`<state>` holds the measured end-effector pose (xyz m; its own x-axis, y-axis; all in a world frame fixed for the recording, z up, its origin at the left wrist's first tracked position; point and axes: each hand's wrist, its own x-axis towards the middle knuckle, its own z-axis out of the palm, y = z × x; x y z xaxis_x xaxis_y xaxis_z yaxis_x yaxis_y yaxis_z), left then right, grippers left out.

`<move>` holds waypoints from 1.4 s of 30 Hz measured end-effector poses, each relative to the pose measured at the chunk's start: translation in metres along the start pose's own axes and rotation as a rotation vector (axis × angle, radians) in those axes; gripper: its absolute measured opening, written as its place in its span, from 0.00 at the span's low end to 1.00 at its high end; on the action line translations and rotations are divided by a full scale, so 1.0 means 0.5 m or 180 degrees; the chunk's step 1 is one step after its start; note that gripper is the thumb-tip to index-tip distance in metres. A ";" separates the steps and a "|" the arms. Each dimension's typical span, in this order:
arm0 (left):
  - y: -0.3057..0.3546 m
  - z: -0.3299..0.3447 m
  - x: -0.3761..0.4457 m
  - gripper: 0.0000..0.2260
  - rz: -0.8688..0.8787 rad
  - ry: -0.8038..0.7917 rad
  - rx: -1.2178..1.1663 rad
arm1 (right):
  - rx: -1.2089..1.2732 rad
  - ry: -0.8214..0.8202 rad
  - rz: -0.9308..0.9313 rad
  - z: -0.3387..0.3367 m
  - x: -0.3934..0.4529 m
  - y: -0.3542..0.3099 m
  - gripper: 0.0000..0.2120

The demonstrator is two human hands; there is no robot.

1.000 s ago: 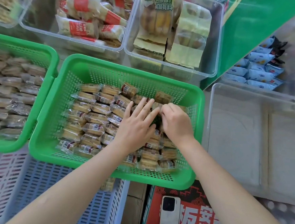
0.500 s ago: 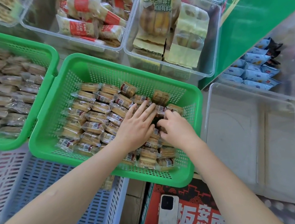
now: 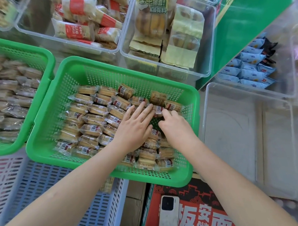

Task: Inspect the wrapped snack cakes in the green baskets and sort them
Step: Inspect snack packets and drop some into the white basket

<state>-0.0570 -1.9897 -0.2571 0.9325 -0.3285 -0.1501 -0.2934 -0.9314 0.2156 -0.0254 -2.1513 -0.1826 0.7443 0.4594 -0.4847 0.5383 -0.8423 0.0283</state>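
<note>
A person's left hand (image 3: 136,126) lies flat, fingers straight, on clear-wrapped tan snack cakes (image 3: 95,120) filling the middle green perforated plastic basket (image 3: 45,139), while the right hand (image 3: 177,126) curls its fingertips onto a cake beside it (a firm grip cannot be confirmed). A second green basket (image 3: 45,56) of cakes sits left, so sorting looks midway, with many cakes unchecked

We see clear-wrapped tan snack cakes (image 3: 98,109) with barcode labels, lying in rough rows across the floor of the middle green basket (image 3: 44,131), denser toward its left wall. A second green basket (image 3: 47,56) at left holds similar cakes, blurred.
</note>
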 end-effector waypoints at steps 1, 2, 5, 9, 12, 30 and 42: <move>0.000 0.000 0.000 0.28 0.0003 -0.0012 -0.0011 | -0.0030 -0.0035 -0.0021 -0.001 0.004 -0.002 0.11; 0.000 0.000 0.000 0.28 0.0012 -0.0015 -0.0035 | -0.0030 -0.0093 -0.0044 0.000 0.006 -0.001 0.12; -0.001 0.001 0.000 0.29 0.0025 -0.0003 -0.0064 | 0.0425 -0.0236 -0.0066 -0.008 0.011 0.016 0.17; -0.002 0.003 -0.001 0.28 0.0025 -0.0012 -0.0061 | 0.0866 0.0718 0.0147 -0.038 0.046 0.043 0.12; -0.002 0.002 0.000 0.28 0.0010 -0.0048 -0.0067 | 0.0856 0.1116 0.0354 -0.032 0.094 0.046 0.10; -0.002 0.001 0.000 0.29 0.0058 -0.0161 -0.0056 | 0.1051 0.0685 0.1133 -0.026 0.129 0.014 0.14; 0.018 -0.077 -0.003 0.22 -0.0018 -0.0455 -0.0437 | 0.4261 0.1869 0.1538 -0.064 -0.040 0.058 0.09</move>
<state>-0.0531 -1.9915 -0.2177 0.8917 -0.3514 -0.2852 -0.2477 -0.9063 0.3423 -0.0120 -2.1756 -0.1442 0.9564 -0.1509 -0.2500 -0.2909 -0.4194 -0.8599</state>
